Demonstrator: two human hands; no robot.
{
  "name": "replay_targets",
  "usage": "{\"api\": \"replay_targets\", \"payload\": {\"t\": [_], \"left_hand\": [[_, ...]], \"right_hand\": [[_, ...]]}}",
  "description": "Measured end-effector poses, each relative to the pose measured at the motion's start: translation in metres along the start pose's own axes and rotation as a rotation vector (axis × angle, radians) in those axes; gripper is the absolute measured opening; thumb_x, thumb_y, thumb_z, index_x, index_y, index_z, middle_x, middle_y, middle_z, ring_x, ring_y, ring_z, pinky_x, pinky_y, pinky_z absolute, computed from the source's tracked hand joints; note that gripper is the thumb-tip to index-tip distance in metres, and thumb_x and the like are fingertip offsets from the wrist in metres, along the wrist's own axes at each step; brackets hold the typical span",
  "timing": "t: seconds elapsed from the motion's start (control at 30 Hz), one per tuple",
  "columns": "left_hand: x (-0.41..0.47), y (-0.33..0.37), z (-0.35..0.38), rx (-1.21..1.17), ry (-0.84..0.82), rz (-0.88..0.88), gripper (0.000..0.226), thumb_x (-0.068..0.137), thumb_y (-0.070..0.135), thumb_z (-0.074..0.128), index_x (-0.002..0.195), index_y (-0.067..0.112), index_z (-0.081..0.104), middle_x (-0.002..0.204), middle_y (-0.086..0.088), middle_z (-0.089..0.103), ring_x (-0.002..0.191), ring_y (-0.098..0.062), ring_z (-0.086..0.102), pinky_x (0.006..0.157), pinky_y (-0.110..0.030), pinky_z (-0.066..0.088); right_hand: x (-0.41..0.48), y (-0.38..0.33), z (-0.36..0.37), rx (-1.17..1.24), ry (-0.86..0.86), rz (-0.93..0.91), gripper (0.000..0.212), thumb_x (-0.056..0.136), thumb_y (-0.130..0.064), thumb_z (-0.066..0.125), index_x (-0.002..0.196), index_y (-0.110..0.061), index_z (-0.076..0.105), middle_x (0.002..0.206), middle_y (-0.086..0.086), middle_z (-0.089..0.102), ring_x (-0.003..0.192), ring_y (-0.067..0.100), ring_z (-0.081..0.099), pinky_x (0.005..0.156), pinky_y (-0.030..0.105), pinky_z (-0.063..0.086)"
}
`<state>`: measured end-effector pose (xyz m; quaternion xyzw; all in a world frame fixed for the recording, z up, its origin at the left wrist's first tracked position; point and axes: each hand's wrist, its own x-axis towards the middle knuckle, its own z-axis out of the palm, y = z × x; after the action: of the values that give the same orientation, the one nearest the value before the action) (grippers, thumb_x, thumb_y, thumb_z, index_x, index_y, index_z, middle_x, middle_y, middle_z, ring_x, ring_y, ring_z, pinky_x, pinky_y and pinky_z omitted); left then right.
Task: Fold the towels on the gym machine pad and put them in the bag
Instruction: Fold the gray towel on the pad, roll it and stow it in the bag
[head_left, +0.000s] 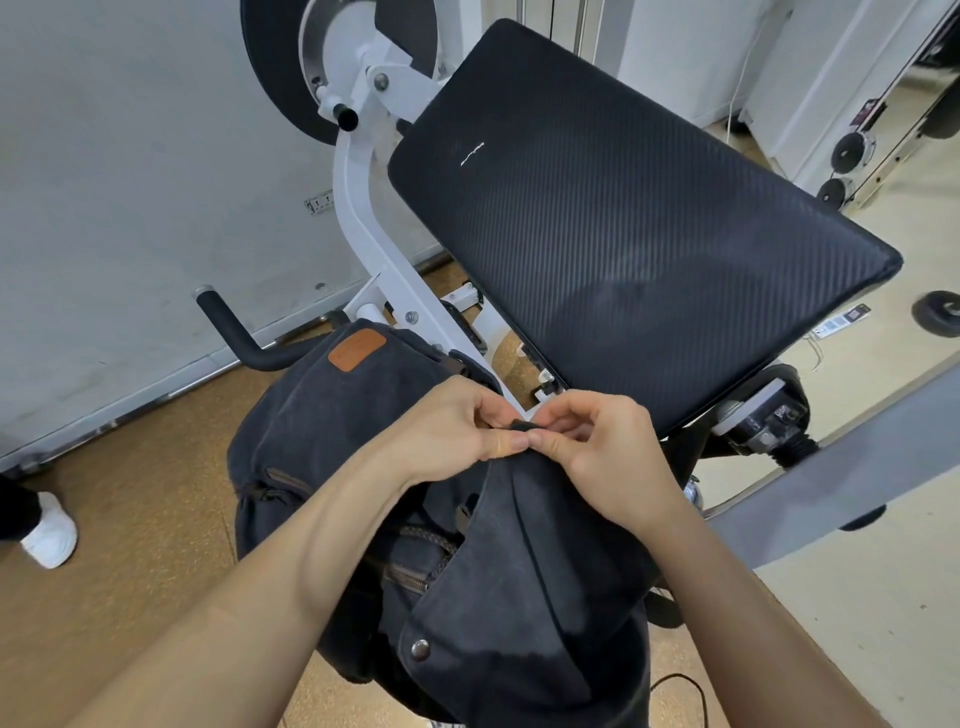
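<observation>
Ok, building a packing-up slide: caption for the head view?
Left hand and right hand pinch the top edge of the dark bag beside the black gym pad.

This is a gym. A big black pad (623, 208) sits on a white metal frame (358, 208) in the middle. A bent black handle (234, 332) sticks out on the left. A small black weight (937, 313) lies on the floor at the right.

Both hands, left hand (457, 421) and right hand (605, 447), pinch top edge of dark bag (322, 431), beside black machine pad (639, 218).
</observation>
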<state>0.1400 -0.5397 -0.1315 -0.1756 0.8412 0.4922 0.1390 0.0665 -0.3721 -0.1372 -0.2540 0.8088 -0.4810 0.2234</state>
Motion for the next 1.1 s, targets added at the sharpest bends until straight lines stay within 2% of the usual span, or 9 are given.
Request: {"api": "replay_targets", "payload": {"t": [0.07,0.17,0.43,0.6,0.67,0.8,0.97,1.03,1.1], "left_hand": [[-0.001,-0.002,0.008,0.045,0.078,0.040,0.033,0.085,0.027,0.067,0.080,-0.004,0.061,0.064,-0.009,0.047,0.061,-0.019,0.041,0.062,-0.034,0.036],[-0.004,-0.007,0.022,0.115,0.201,0.087,0.020,0.087,0.021,0.063,0.084,0.002,0.063,0.072,-0.019,0.058,0.067,-0.030,0.050,0.065,-0.040,0.044],[-0.007,-0.006,0.042,-0.122,0.411,-0.001,0.014,0.088,0.013,0.066,0.084,0.024,0.074,0.059,0.009,0.052,0.056,-0.008,0.042,0.058,-0.028,0.035],[-0.023,-0.004,0.043,0.004,0.440,0.109,0.017,0.091,0.030,0.063,0.106,0.035,0.057,0.103,0.014,0.055,0.073,-0.006,0.056,0.072,-0.025,0.049],[-0.039,-0.012,0.040,-0.072,0.555,0.119,0.012,0.087,0.039,0.063,0.091,0.033,0.053,0.096,0.013,0.055,0.073,-0.007,0.057,0.071,-0.027,0.050],[-0.067,-0.019,0.048,-0.012,0.063,-0.080,0.070,0.082,0.076,0.036,0.062,0.009,0.042,0.058,0.004,0.044,0.056,-0.009,0.044,0.065,-0.035,0.041],[-0.054,-0.004,0.053,0.324,-0.429,-0.220,0.078,0.087,0.078,0.014,0.065,0.015,0.055,0.071,0.002,0.059,0.069,0.000,0.049,0.091,-0.032,0.038],[-0.053,-0.009,0.053,0.323,-0.408,-0.188,0.093,0.080,0.085,0.011,0.078,0.008,0.063,0.086,-0.002,0.065,0.084,-0.004,0.049,0.097,-0.034,0.039],[-0.058,-0.020,0.048,0.296,-0.054,-0.079,0.077,0.081,0.081,0.026,0.073,0.015,0.064,0.078,0.003,0.062,0.080,-0.004,0.052,0.085,-0.037,0.048]], "right_hand": [[0.002,-0.003,-0.005,-0.011,-0.053,0.021,0.010,0.084,-0.013,0.074,0.086,-0.022,0.075,0.081,-0.008,0.072,0.077,0.004,0.067,0.075,0.019,0.054],[0.002,-0.007,-0.011,-0.084,-0.149,0.017,0.017,0.083,-0.012,0.074,0.096,-0.024,0.073,0.087,-0.011,0.070,0.084,0.005,0.066,0.081,0.021,0.054],[0.001,-0.010,0.001,-0.252,-0.077,-0.031,0.016,0.085,-0.015,0.067,0.096,-0.027,0.068,0.081,-0.015,0.064,0.081,0.005,0.061,0.081,0.028,0.051],[0.002,0.002,-0.001,-0.238,-0.107,0.055,0.012,0.090,-0.017,0.062,0.095,-0.028,0.065,0.072,-0.006,0.066,0.073,0.011,0.061,0.075,0.032,0.051],[0.002,0.008,-0.004,-0.121,-0.067,0.094,0.019,0.090,-0.013,0.062,0.087,-0.031,0.065,0.072,0.001,0.069,0.076,0.016,0.065,0.077,0.035,0.053],[-0.003,0.014,-0.006,0.094,0.009,0.055,0.026,0.088,-0.004,0.064,0.086,-0.030,0.070,0.076,0.002,0.072,0.079,0.012,0.068,0.080,0.027,0.054],[-0.006,0.008,0.001,-0.086,0.031,-0.107,0.019,0.087,-0.005,0.065,0.095,-0.021,0.072,0.084,-0.012,0.072,0.083,0.002,0.065,0.078,0.014,0.049],[-0.007,0.011,0.003,-0.233,0.087,-0.237,0.016,0.089,-0.010,0.062,0.099,-0.019,0.071,0.089,-0.010,0.072,0.084,0.009,0.067,0.077,0.028,0.053],[-0.009,0.018,0.006,-0.395,0.139,-0.289,0.019,0.091,-0.020,0.055,0.105,-0.019,0.068,0.094,-0.005,0.071,0.084,0.020,0.067,0.070,0.037,0.055]]}}
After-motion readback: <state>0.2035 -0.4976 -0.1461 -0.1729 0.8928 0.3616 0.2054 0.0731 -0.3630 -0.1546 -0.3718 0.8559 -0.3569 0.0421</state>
